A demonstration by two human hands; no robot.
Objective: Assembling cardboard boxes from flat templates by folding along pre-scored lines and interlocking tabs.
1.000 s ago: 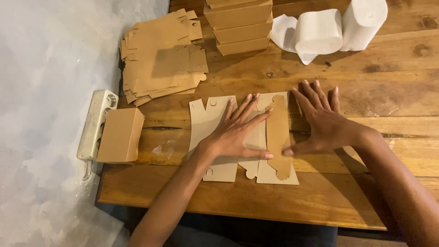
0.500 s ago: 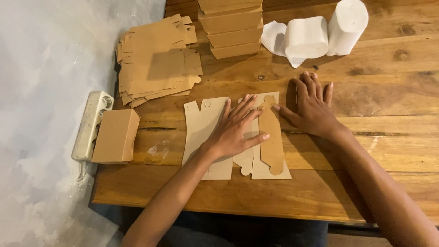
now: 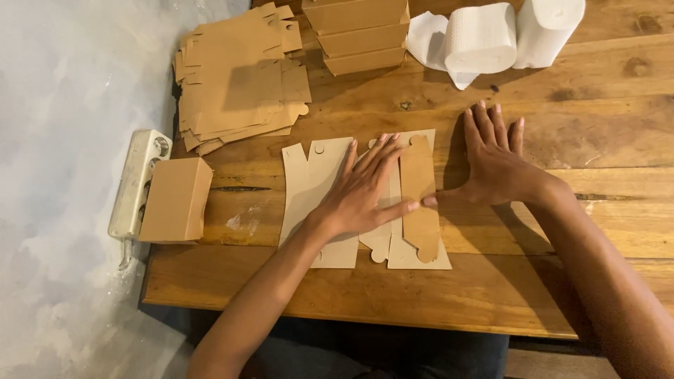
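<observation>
While both hands lie flat, the left hand (image 3: 365, 193) presses palm down on the flat cardboard box blank (image 3: 365, 203), its fingers spread apart and straight, the thumb stretched right along the blank's folded-over flap (image 3: 420, 200). That blank lies open on the wooden table (image 3: 597, 140), near its front edge and about midway along it. Right of the blank, the right hand (image 3: 498, 168) rests flat on the bare wood, its four fingers close together and pointing away from the person, the thumb stretched left so that its tip touches the edge of the flap. Neither hand grips anything.

One blank is under the hands. Behind it and to its left sits one loose stack of flat blanks (image 3: 239, 77); how many it holds cannot be told. Directly behind the blank stand three stacked brown boxes (image 3: 361, 35). Left of the blank, one folded box (image 3: 175, 200) sits at the table's edge, beside one white power strip (image 3: 137, 182). Behind the blank to the right lie two white paper rolls (image 3: 516, 31).
</observation>
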